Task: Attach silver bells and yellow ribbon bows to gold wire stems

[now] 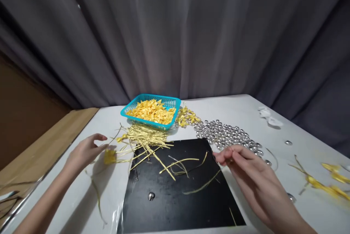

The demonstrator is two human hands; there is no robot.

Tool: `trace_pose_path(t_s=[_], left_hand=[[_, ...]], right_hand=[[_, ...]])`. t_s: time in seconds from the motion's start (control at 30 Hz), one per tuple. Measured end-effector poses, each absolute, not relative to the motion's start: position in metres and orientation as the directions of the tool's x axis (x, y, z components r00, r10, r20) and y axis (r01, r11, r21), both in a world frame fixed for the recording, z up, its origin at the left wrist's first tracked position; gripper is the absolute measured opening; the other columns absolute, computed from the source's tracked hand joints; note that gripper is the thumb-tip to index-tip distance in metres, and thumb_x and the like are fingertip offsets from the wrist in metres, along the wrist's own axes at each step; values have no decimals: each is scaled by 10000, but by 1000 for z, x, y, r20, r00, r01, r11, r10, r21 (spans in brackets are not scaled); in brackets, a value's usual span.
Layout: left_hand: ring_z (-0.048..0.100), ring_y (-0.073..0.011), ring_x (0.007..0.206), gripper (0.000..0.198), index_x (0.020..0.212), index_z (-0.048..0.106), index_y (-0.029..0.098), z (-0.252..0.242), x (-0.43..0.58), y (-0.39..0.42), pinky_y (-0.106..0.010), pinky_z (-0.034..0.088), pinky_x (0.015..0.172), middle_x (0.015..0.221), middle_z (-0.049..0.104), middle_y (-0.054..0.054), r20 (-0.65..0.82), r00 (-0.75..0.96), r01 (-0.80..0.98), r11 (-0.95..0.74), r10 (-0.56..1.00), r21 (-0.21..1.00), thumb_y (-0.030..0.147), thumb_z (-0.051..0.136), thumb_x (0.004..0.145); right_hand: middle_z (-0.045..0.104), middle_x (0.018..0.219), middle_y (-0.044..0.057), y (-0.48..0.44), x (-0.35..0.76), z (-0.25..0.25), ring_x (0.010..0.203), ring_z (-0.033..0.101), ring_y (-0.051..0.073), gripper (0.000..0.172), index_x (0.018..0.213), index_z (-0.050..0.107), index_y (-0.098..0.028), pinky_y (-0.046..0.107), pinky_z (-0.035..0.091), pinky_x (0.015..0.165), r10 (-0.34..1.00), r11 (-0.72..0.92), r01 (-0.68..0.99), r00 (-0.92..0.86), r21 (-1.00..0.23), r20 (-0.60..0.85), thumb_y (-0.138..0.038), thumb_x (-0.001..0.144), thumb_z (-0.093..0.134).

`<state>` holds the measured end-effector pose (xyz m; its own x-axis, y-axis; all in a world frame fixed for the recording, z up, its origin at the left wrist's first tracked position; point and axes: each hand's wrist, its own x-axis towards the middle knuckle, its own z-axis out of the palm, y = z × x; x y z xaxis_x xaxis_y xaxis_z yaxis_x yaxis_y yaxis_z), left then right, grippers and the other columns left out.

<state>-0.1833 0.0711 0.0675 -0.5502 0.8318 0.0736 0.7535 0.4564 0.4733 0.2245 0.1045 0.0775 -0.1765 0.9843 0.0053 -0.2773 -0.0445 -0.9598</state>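
My left hand hovers over the left side of the white table, thumb and forefinger apart. A blurred yellow ribbon piece is just beyond its thumb; I cannot tell whether they touch. My right hand is closed in a pinch by the right edge of a black board. Whatever its fingertips hold, if anything, is too small to make out. On the board lie loose gold twist ties and one shiny silver bead. A heap of gold ties overlaps the board's far left corner.
A blue basket full of yellow ribbon pieces stands at the back. Beside it are yellow tied pieces and many silver beads. Blurred yellow bows and crumpled white tissue lie right. A grey curtain hangs behind.
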Motion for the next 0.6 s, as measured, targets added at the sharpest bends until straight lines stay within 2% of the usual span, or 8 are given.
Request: trace_pose_path(t_s=[0.07,0.13,0.17,0.23,0.4,0.5,0.6], left_hand=[[619,-249,516,347,809,651,221,76,-176,98,-304,414,461,530,647,-17,118,-504,802,412,856,433,533,592,669],[665,-242,749,311,883,641,215,80,-160,137,-314,488,620,826,716,-40,150,-397,853,304,905,423,489,530,787],[660,-221,830,284,921,636,204,80,-149,159,-315,506,699,953,706,-41,139,-328,873,244,934,422,448,522,832],[638,-198,894,272,1016,615,150,74,-124,205,-381,517,785,1048,660,-65,87,-213,899,160,973,407,377,541,884],[616,-217,969,306,1150,573,171,48,-71,275,-419,530,813,1163,604,-84,-44,-41,930,54,998,364,326,566,887],[607,-222,1000,306,1164,568,189,43,-60,282,-419,525,828,1196,589,-86,-21,-22,928,28,1000,371,319,566,887],[604,-223,1005,302,1158,570,185,49,-62,276,-428,520,837,1194,590,-88,24,-41,915,28,999,402,321,564,888]], right_hand=[[567,668,18,110,226,78,627,536,114,229,690,662,-202,222,488,610,968,-207,-397,-213,-894,-130,-409,672,758],[509,611,-7,115,227,72,485,399,53,239,704,670,-182,182,431,487,935,-349,-473,-235,-809,-266,-376,635,791],[485,595,-17,116,227,68,451,327,32,240,720,676,-173,163,385,437,916,-400,-493,-241,-773,-320,-353,624,802],[468,597,-21,118,226,59,445,278,21,242,749,682,-159,142,313,392,890,-455,-509,-245,-731,-384,-317,618,810],[450,590,-30,117,222,48,442,274,11,240,762,670,-142,133,299,401,866,-500,-503,-310,-705,-393,-330,663,781],[459,581,-35,119,222,44,437,284,15,260,777,658,-141,138,318,408,871,-486,-492,-336,-723,-357,-367,696,756],[489,577,-32,119,222,37,429,311,26,278,800,650,-149,160,344,424,892,-427,-423,-342,-799,-295,-418,752,701]])
